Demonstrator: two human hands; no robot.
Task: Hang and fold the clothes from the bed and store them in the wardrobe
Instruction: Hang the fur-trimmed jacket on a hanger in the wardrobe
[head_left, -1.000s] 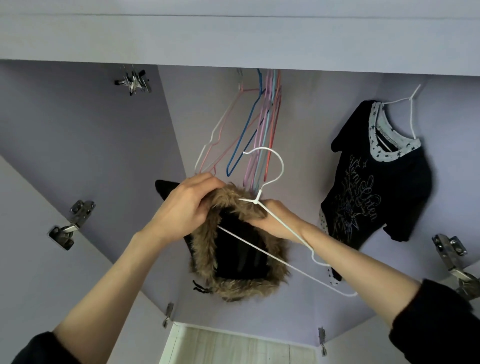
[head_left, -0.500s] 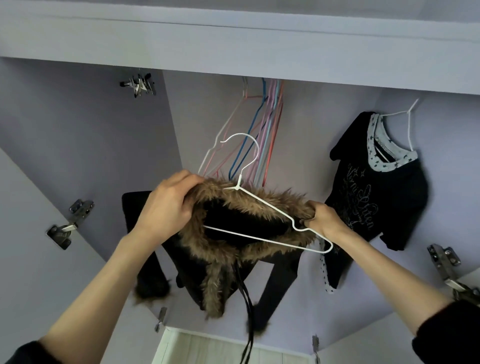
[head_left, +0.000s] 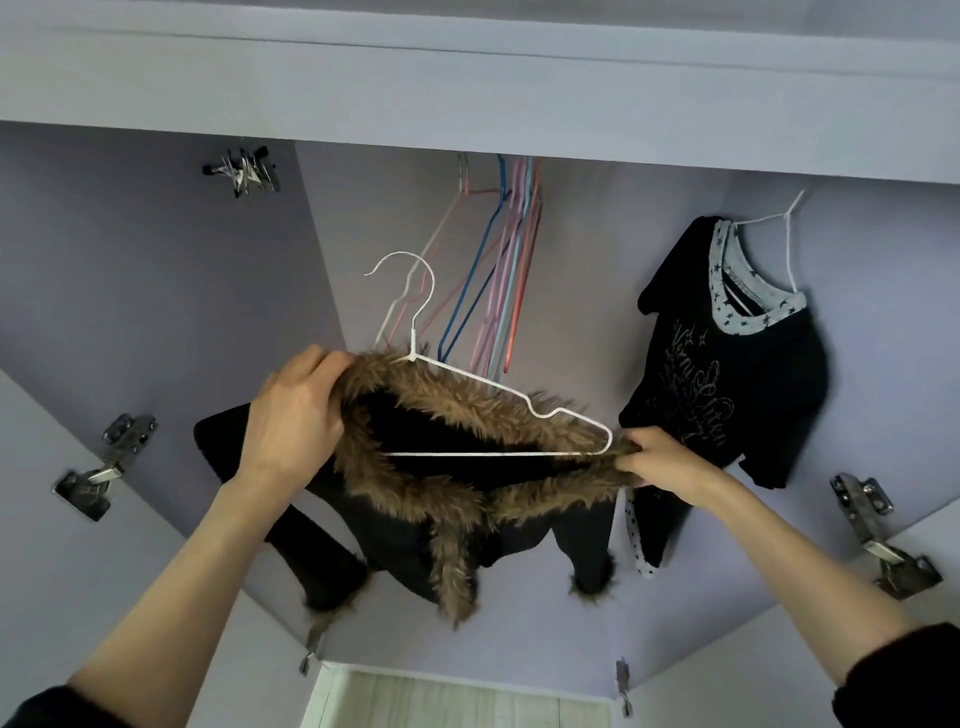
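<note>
Wardrobe (head_left: 156, 291), fur-trimmed jacket (head_left: 426, 499) gripped between both hands

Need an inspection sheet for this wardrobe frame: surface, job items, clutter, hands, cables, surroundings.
Surface: wardrobe back wall, lilac; pale floor strip below.
Job's things: fur-trimmed black jacket held up with white hanger inside its collar, hook free, not yet hung.
Clutter: bunch of empty coloured hangers; black printed T-shirt hanging at right.
Hands: left hand grips the fur collar; right hand pinches collar by the hanger's end.
Cables: nothing seen.
Surroundings: metal door hinges on both open doors.
</note>
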